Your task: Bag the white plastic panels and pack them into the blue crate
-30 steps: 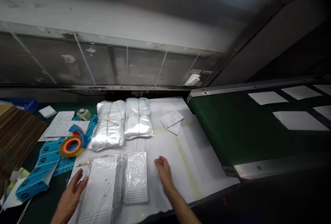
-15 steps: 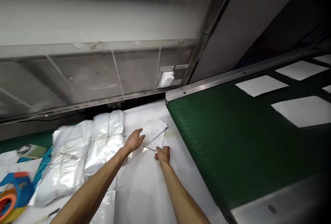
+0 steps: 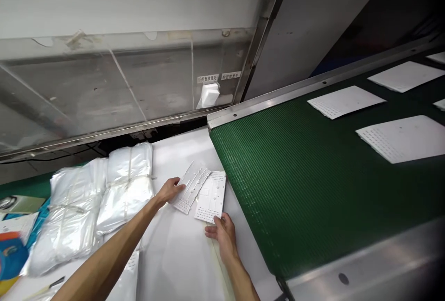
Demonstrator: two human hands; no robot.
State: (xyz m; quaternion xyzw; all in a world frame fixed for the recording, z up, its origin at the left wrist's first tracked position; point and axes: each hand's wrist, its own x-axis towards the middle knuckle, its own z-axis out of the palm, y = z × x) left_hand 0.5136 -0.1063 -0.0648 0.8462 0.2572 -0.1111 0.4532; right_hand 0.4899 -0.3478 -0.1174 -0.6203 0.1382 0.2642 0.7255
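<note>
A green conveyor belt borders the tabletop on the right. Near that edge, your left grip holds one card by its side, while your right grip pinches another card at its lower corner.

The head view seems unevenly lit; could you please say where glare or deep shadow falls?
Head view: bright glare on the bundled plastic bags; head view: upper and lower right corners sunk in near-black; head view: white card at the left hand fairly crisp.
</note>
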